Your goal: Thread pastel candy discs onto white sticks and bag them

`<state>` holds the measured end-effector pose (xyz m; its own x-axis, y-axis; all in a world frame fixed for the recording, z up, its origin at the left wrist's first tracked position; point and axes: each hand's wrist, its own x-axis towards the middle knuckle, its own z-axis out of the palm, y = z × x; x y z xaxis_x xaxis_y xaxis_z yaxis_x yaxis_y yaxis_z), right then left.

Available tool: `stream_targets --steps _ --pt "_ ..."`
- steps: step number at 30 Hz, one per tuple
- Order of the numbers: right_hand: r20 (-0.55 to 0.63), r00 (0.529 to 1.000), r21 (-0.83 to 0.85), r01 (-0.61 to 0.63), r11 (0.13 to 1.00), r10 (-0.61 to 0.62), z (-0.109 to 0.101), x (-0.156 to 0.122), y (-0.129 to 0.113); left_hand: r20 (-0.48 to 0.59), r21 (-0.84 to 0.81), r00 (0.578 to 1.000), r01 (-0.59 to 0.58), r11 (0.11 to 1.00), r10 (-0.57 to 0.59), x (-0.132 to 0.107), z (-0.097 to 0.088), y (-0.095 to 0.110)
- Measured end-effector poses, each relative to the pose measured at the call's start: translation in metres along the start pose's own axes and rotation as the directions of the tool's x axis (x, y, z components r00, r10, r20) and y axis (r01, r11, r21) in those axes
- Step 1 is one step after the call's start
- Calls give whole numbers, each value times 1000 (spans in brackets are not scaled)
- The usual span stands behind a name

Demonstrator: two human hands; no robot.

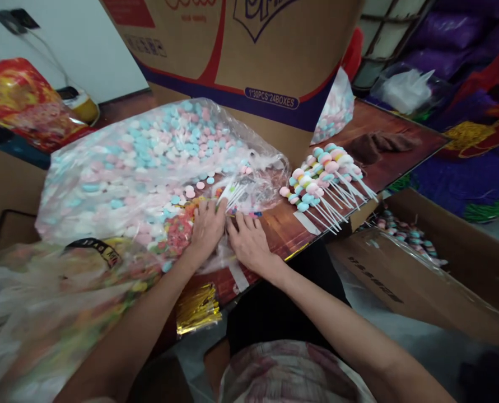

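A bunch of white lollipop sticks [233, 192] lies on clear plastic at the middle of the table. My left hand [207, 228] is at their near end, beside a heap of red and orange gummy candies [179, 232]. Its fingers are bent and close together, and the tips are hidden. Close by, my right hand [250, 242] has its fingers curled down at the plastic, next to small bright-coloured bits [255, 214]. What either hand holds is hidden. Finished-looking candy skewers [316, 179] of pink, blue and white pieces on white sticks lie in a pile to the right.
A big clear bag [148, 151] of pastel candies covers the left of the table. Behind it stands a large cardboard box [241, 61]. Gold twist ties [197, 308] hang near the front edge. An open carton [400, 274] with more skewers stands at right.
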<state>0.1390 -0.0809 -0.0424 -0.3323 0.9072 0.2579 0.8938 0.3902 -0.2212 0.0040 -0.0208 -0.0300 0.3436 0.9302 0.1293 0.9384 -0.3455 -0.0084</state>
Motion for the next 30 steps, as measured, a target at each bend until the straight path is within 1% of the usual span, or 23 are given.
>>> stream_targets --steps 2,4,6,9,11,13,16,19,21,22,23,24,25,26,27,28,29,30 --pt "4 1000 6 5 1000 -5 -1 10 1 -5 -6 999 37 999 -37 10 1 -7" --pt "-7 1000 58 18 998 -18 -5 12 5 -6 18 999 44 999 -43 15 2 -11" --pt "-50 997 147 57 988 -50 -11 4 11 -26 33 999 39 999 -38 16 4 -14" --pt "-158 986 272 101 957 -59 -21 -19 22 -79 -13 997 -12 1000 11 13 8 -19" --pt "-233 972 349 79 934 4 -26 -37 30 -102 -73 994 -56 996 48 10 10 -23" --pt "-291 951 425 34 904 102 -31 -55 39 -117 -150 991 -83 985 66 9 8 -27" --pt "-370 898 518 -12 855 237 -36 -78 52 -167 -286 984 -105 953 59 10 -2 -29" --pt "-433 826 577 -53 815 361 -41 -98 65 -242 -419 969 -150 895 49 14 -16 -21" --pt "-435 785 619 -95 780 441 -43 -108 74 -258 -535 966 -174 827 37 18 -24 -8" --pt "-423 773 636 -118 762 473 -43 -113 78 -237 -614 971 -169 771 24 21 -27 1" --pt "-402 763 650 -151 745 506 -43 -116 82 -195 -708 981 -135 694 -9 24 -29 12" --pt "-378 753 663 -186 725 539 -44 -120 86 -122 -804 991 -62 592 -62 27 -32 24" --pt "-350 742 677 -222 702 572 -44 -123 91 -10 -891 995 38 453 -103 31 -35 37" --pt "-320 728 694 -256 673 607 -45 -125 95 131 -952 984 158 263 -118 35 -38 50" --pt "-291 710 713 -286 640 641 -46 -127 100 252 -966 964 255 31 -82 39 -41 64" --pt "-264 689 733 -312 605 675 -47 -128 105 347 -923 938 340 -178 -4 44 -43 77" --pt "-244 664 751 -331 571 707 -50 -129 112 428 -845 901 424 -327 62 49 -45 89" --pt "-234 637 765 -345 543 735 -53 -128 120 494 -764 865 481 -430 92 54 -47 99"
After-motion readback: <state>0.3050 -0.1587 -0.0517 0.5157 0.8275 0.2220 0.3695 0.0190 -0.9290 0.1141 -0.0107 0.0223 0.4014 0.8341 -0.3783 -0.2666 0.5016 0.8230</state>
